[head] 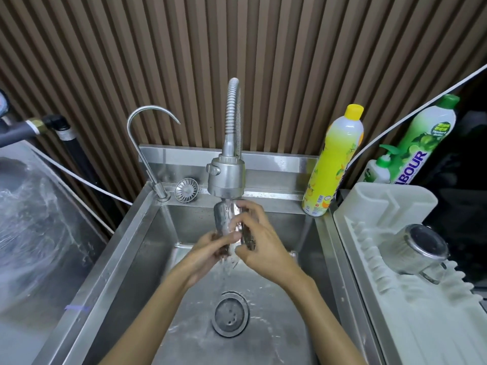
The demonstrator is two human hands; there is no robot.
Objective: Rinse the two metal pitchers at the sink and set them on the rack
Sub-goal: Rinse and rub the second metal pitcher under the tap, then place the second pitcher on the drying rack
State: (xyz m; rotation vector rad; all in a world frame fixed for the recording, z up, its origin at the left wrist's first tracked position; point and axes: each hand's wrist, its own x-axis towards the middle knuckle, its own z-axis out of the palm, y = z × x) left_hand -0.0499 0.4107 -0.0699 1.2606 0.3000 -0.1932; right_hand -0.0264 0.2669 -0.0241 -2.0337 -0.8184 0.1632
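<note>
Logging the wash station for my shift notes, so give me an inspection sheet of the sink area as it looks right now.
Surface: steel sink, wet, water running from the sprayer.
Job's things: held pitcher under the stream; second pitcher lying on its side on the white rack.
Clutter: yellow bottle on the sink's back corner, green bottle behind the rack, strainer basket on the back ledge.
Hands: left hand and right hand both grip the held pitcher.
Cables: white line along the wall.
Surroundings: slatted wall.
</note>
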